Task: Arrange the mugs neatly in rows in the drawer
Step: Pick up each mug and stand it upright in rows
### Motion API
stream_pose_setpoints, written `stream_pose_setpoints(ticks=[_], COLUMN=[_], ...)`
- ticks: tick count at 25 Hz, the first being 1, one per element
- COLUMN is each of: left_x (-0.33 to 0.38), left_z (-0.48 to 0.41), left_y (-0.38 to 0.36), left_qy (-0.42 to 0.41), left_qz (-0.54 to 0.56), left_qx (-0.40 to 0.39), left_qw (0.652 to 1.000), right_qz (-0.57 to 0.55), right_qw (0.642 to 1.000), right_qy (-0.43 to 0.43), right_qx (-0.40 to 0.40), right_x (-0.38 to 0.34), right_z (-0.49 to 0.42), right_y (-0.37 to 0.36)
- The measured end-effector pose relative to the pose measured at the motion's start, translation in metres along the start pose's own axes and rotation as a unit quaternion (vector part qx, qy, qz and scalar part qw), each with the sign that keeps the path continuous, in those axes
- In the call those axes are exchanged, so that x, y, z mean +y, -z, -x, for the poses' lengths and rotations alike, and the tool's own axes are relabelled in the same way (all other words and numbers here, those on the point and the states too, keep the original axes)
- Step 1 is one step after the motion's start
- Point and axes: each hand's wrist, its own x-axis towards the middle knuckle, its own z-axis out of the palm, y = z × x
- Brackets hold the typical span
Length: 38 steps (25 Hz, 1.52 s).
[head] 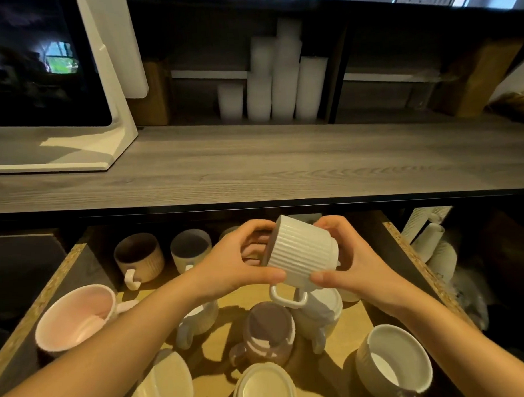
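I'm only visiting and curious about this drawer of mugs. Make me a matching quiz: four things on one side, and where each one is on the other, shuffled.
Things
1. white ribbed mug
2. pink-lined mug
3. brown mug
4. stacked white cups

Places
a. on the shelf behind the counter
b. held between the left hand and right hand, above the drawer
c. back left corner of the drawer
d. left side of the drawer, nearer the person

Pairs: 1-b, 2-d, 3-c, 4-a
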Motion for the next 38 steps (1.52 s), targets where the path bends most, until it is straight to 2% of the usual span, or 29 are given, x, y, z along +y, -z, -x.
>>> stream_pose_setpoints(ticks=[1, 3, 5, 7, 11, 13, 16, 18, 22, 24, 26, 28, 30, 33, 36, 38], left_x=[0.002, 0.005, 0.006, 0.007, 0.008, 0.006, 0.003, -0.004, -0.012, -0.010, -0.008, -0.008, -0.009, -0.015, -0.026, -0.035], left_z=[0.000, -0.001, -0.002, -0.002, -0.003, -0.003, -0.004, -0.004, -0.001, -0.004, -0.008, -0.014, -0.019, -0.032, -0.042, -0.048], left_y=[-0.001, -0.006, -0.014, -0.022, -0.033, -0.038, -0.035, -0.023, -0.012, -0.011, -0.008, -0.003, 0.000, 0.003, 0.010, 0.014], left_qy=[-0.007, -0.023, -0.038, -0.048, -0.065, -0.069, -0.053, -0.027, -0.012, -0.025, -0.035, -0.037, -0.024, 0.036, 0.123, 0.166], left_qz=[-0.017, -0.123, -0.252, -0.304, -0.310, -0.297, -0.224, -0.166, -0.151, -0.159, -0.177, -0.208, -0.246, -0.326, -0.508, -0.564], left_qx=[0.016, 0.045, 0.056, 0.054, 0.051, 0.052, 0.034, 0.009, -0.049, -0.050, -0.044, -0.050, -0.077, -0.105, -0.058, -0.043], left_qw=[1.000, 0.991, 0.965, 0.950, 0.947, 0.951, 0.973, 0.986, 0.987, 0.986, 0.983, 0.976, 0.966, 0.939, 0.850, 0.808], right_qz=[0.018, 0.038, 0.035, 0.047, 0.065, 0.127, 0.180, 0.135, 0.034, 0.014, -0.034, -0.010, 0.086, 0.191, 0.314, 0.360], right_qw=[1.000, 0.998, 0.998, 0.998, 0.996, 0.988, 0.979, 0.985, 0.993, 0.994, 0.992, 0.984, 0.982, 0.974, 0.936, 0.915], right_qy=[-0.004, -0.010, -0.018, -0.024, -0.046, -0.054, -0.054, -0.050, -0.064, -0.081, -0.115, -0.136, -0.130, -0.124, -0.127, -0.147], right_qx=[-0.015, -0.040, -0.047, -0.037, 0.032, 0.063, 0.082, 0.093, 0.094, 0.070, -0.027, -0.112, -0.107, -0.002, 0.091, 0.108], right_x=[0.002, 0.006, 0.006, 0.004, 0.002, 0.003, 0.005, 0.003, -0.004, -0.002, -0.001, 0.001, 0.003, 0.011, 0.026, 0.035], right_z=[-0.001, -0.002, -0.002, -0.003, -0.005, -0.005, -0.006, -0.007, -0.008, -0.010, -0.011, -0.013, -0.017, -0.033, -0.055, -0.069], right_y=[0.001, 0.003, 0.001, -0.003, -0.006, -0.007, -0.008, -0.002, 0.001, 0.002, 0.008, 0.012, 0.009, -0.005, -0.016, -0.023])
